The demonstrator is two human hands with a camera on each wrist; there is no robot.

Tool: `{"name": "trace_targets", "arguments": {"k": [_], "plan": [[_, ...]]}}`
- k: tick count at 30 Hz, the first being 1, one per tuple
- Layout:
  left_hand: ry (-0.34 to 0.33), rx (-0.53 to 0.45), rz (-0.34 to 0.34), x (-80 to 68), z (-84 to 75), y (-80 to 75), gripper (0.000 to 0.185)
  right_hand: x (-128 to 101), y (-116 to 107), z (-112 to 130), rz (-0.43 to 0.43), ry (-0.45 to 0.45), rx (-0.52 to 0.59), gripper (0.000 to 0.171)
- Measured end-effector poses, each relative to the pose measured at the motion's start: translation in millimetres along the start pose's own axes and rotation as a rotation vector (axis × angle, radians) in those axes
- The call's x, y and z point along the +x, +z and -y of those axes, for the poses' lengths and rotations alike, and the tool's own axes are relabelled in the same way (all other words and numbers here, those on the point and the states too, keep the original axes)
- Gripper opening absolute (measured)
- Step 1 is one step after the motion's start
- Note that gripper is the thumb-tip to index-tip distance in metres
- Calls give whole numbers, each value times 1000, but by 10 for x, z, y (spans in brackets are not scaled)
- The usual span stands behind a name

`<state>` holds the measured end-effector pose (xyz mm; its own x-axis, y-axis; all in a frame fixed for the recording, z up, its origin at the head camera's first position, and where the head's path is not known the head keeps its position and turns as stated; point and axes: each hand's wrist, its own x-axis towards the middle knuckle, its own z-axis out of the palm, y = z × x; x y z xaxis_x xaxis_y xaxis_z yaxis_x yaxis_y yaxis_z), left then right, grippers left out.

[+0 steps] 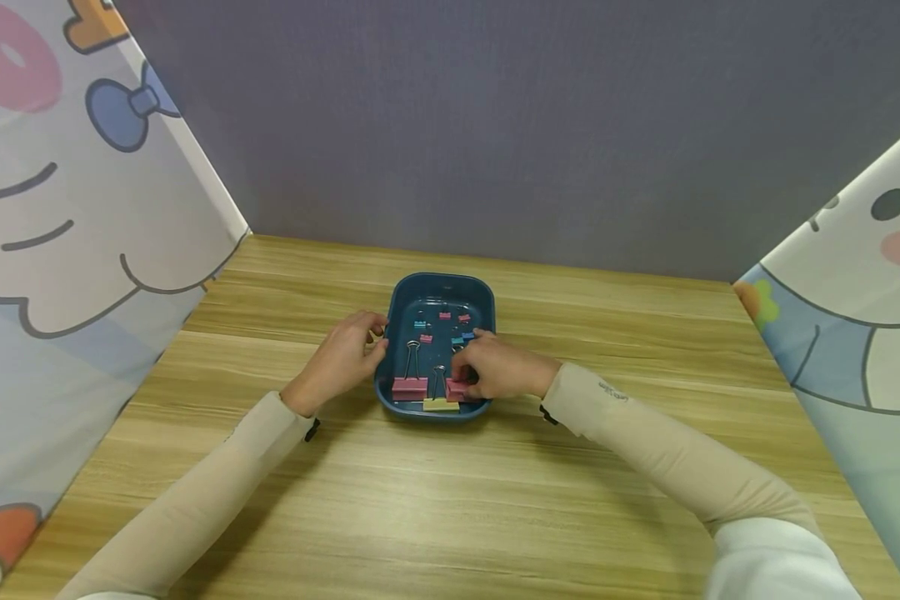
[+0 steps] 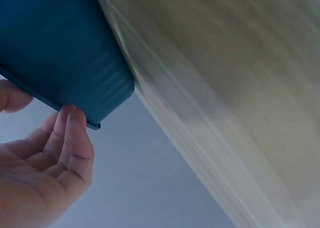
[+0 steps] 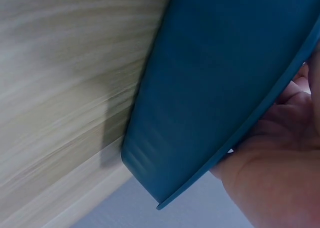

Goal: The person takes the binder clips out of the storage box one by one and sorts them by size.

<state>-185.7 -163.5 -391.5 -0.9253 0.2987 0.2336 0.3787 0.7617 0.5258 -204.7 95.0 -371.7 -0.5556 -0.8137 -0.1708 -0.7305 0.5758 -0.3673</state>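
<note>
A dark blue plastic tray point(image 1: 381, 392) stands on the table and holds several binder clips. My left hand point(image 1: 342, 360) is at its left side, fingertips touching the rim from outside; the left wrist view shows these fingers point(image 2: 75, 133) loosely bent at the rim. Reaching over the right wall, my right hand point(image 1: 504, 367) pinches a large pink binder clip point(image 1: 456, 389) near the front. Beside it lie a yellow binder clip point(image 1: 441, 405) and another large pink binder clip point(image 1: 409, 388). In the right wrist view the tray wall point(image 3: 210, 88) hides the right fingertips.
Small clips lie toward the back of the tray, among them a pink one point(image 1: 445, 316), a light blue one point(image 1: 419, 324) and a blue one point(image 1: 468, 336). The wooden table point(image 1: 420, 500) meets a grey panel point(image 1: 457, 125) behind. Cartoon-printed sheets flank both sides.
</note>
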Motion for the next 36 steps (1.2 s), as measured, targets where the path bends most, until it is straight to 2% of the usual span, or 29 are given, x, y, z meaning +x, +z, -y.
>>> {"name": "trace_targets", "arguments": {"k": [17, 27, 36], "plan": [[-3, -8, 2, -10, -19, -5, 29, 73, 44, -22, -35, -16, -40, 22], [-21, -7, 12, 1, -27, -1, 29, 73, 45, -42, -142, -82, -29, 20], [-4, -7, 7, 7, -12, 12, 31, 7, -115, 29, -192, -92, -4, 20]]}}
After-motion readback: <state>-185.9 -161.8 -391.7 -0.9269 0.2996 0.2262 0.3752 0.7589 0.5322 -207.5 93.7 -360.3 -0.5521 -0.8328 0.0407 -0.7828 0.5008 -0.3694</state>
